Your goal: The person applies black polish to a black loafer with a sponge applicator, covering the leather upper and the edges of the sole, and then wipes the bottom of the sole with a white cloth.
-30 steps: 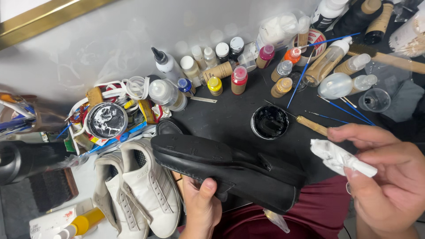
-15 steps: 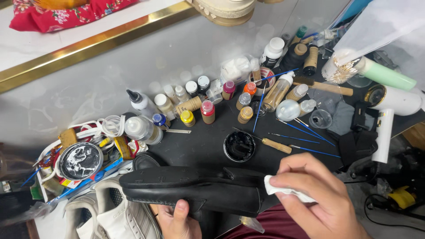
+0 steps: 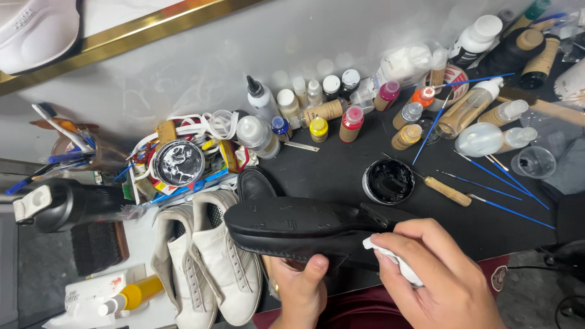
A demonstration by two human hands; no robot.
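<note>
Currently left hand point(image 3: 298, 289) grips black shoe point(image 3: 304, 228) sole-up, long axis left-right; right hand point(image 3: 436, 277) pinches white cloth point(image 3: 393, 259) against its right heel end.

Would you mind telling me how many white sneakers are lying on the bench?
2. One white leather sneaker lies at the lower left; the second white sneaker lies right beside it, its toe partly under the black leather shoe. Others may be hidden.

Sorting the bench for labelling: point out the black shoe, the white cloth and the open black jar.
black shoe point(image 3: 292, 226), head view, middle of sole.
white cloth point(image 3: 399, 266), head view, exposed fold.
open black jar point(image 3: 388, 181), head view, dark contents.
</note>
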